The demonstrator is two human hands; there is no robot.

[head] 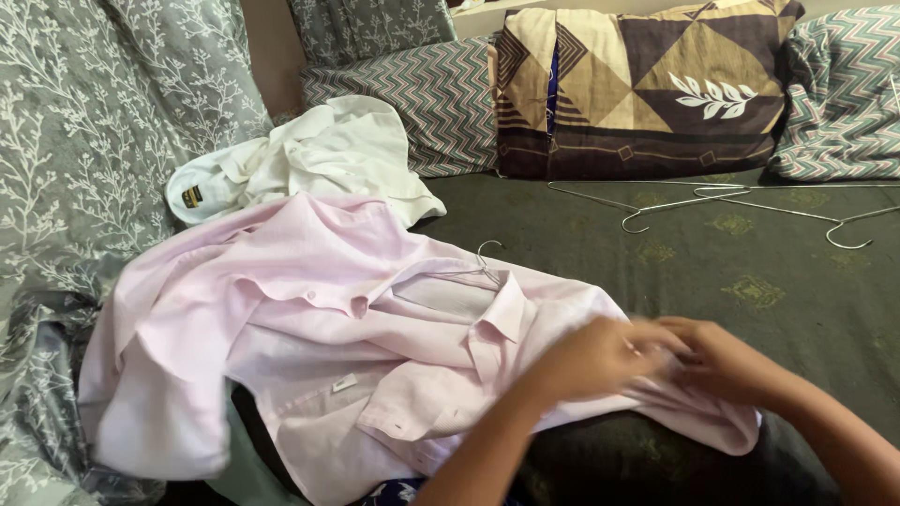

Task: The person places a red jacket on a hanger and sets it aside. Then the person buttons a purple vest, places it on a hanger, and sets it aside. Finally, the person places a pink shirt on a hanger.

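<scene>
A pale pink shirt (309,328) lies spread on the dark green bed cover (769,272), with a wire hanger hook (487,253) poking out at its collar. My left hand (591,356) and my right hand (712,361) meet over the shirt's front edge at the lower right, fingers pinched on the pink fabric. Both hands are blurred. What exactly the fingertips hold on the fabric cannot be made out.
A crumpled white shirt (309,155) lies behind the pink one. Two bare wire hangers (712,201) rest on the cover at the right. Patterned pillows (647,89) line the back, and a grey leaf-print blanket (84,141) covers the left side.
</scene>
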